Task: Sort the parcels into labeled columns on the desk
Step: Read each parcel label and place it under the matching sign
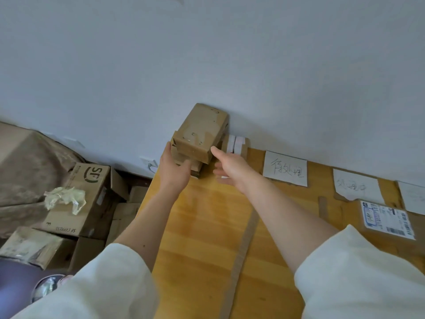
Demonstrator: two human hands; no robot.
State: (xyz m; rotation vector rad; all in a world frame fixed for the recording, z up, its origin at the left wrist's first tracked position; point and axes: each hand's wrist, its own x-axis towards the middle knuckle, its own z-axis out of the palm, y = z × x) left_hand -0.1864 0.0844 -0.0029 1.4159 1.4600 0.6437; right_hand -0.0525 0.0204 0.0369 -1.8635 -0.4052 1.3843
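So the top parcel [202, 132] sat skewed on a small stack at the far-left corner of the desk [207, 226], right up against the wall [207, 54]. The left hand [173, 168] was pressed to the stack's left side, fingers spread; the right hand [230, 166] was open just right of it, thumb barely touching the top parcel. I'd square it gently from both sides. The desk edge was right beside the stack on its left, with plenty of bare wood on the near side
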